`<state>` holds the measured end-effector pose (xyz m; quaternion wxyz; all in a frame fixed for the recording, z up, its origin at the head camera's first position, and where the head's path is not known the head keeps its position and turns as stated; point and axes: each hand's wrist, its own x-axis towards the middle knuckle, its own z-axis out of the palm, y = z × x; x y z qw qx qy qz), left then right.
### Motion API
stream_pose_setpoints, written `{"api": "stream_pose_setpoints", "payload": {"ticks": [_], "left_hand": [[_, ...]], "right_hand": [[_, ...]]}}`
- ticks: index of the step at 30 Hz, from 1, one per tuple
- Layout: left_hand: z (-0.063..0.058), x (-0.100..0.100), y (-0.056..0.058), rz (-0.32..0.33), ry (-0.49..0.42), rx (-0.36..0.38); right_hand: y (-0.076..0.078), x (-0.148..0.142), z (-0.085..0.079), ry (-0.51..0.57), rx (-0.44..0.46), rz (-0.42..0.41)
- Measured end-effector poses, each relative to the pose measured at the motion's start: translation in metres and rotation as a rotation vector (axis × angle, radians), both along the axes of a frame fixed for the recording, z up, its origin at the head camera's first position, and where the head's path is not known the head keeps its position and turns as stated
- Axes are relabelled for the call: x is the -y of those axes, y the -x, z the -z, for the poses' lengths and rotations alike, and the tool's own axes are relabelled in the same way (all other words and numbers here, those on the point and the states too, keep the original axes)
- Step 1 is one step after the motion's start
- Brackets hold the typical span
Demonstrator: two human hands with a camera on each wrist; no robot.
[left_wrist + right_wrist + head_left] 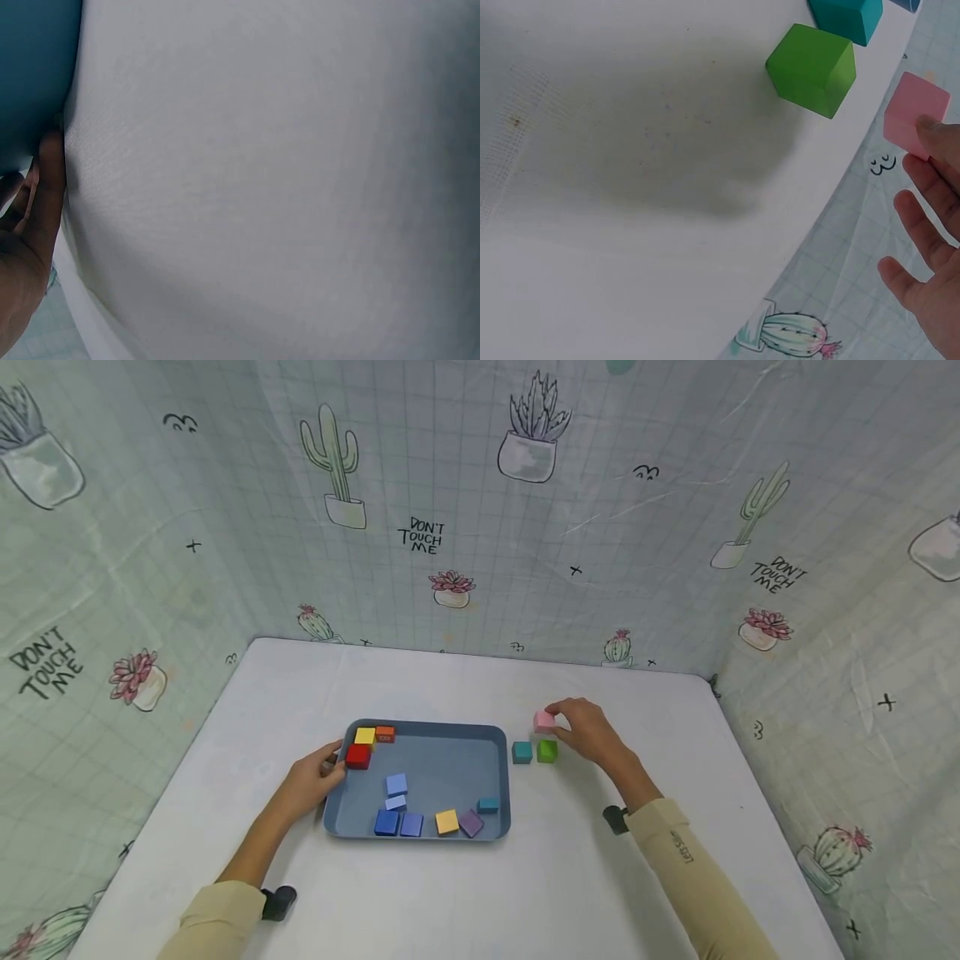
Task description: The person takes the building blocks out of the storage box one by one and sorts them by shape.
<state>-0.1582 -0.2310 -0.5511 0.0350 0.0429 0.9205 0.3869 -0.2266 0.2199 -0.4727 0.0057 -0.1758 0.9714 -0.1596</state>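
My right hand [588,731] pinches a pink cube [916,112] between thumb and fingertips, beyond the tray's right side. Just nearer than it are a green cube [547,752] and a teal cube [522,752], side by side on the table. At the left, my left hand [311,783] grips the edge of a blue-grey tray [450,760]; in the left wrist view its fingers [51,176] meet the tray's wall. A red cube [357,757] lies inside the tray close to that hand, with a yellow block [365,737] and an orange block [385,734] behind it.
Along the tray's near side lie several blue blocks [387,822], a yellow-orange cube [446,822], a purple block [471,823] and a teal block [488,806]. The white table [420,902] is bordered at the back and sides by a cactus-printed cloth [480,510].
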Motion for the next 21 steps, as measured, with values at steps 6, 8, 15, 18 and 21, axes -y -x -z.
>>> {"api": "stream_pose_setpoints", "payload": {"ticks": [6, 8, 15, 18, 21], "left_hand": [[0.0023, 0.0006, 0.0, -0.012, -0.003, 0.005], [0.0016, 0.0003, -0.0002, -0.015, -0.003, 0.007], [0.0009, -0.0006, -0.0014, -0.009, -0.001, 0.004], [0.0012, 0.0002, -0.0014, -0.01, -0.004, 0.004], [0.0021, 0.0004, -0.0009, -0.006, -0.01, -0.001]], "right_hand": [[-0.0007, 0.0001, 0.0028, 0.019, 0.011, 0.014], [-0.0008, -0.0004, 0.0033, 0.018, 0.005, 0.014], [-0.0024, -0.0037, 0.0034, -0.001, -0.018, -0.012], [-0.0024, -0.0052, 0.0037, -0.005, -0.02, -0.013], [-0.0023, -0.0063, 0.0038, -0.004, -0.023, -0.01]]}}
